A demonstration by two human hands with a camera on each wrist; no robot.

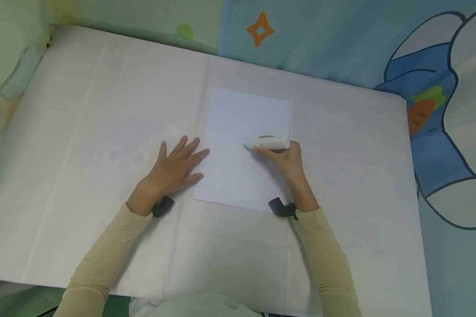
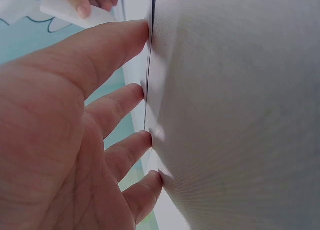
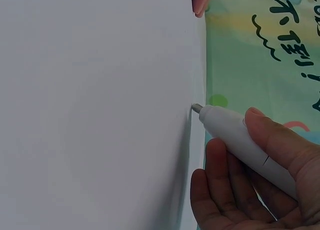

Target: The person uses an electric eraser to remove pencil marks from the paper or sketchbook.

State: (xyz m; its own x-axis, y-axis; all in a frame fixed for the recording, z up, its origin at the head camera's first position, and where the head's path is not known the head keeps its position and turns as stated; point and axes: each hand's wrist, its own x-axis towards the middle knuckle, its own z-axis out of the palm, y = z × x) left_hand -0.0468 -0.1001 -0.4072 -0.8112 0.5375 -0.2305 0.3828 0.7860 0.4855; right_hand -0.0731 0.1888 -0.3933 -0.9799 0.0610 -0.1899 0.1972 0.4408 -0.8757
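Five left fingers (image 1: 197,156) lay spread, beside the edge of the paper (image 1: 234,180); right fingers (image 3: 276,136) pinched the pen (image 1: 275,143), its tip (image 3: 196,108) ahead of them, at the paper. Light, even pressure probably served best.

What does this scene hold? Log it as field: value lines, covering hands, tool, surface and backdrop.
Right hand: grips thick white pen
Pen tip: points left, at the paper
Left hand: fingers spread, thumb and index fingertips at paper's left edge
Paper: white sheet, lying on white-covered table
Marks on paper: too faint to tell
Backdrop: printed curtain
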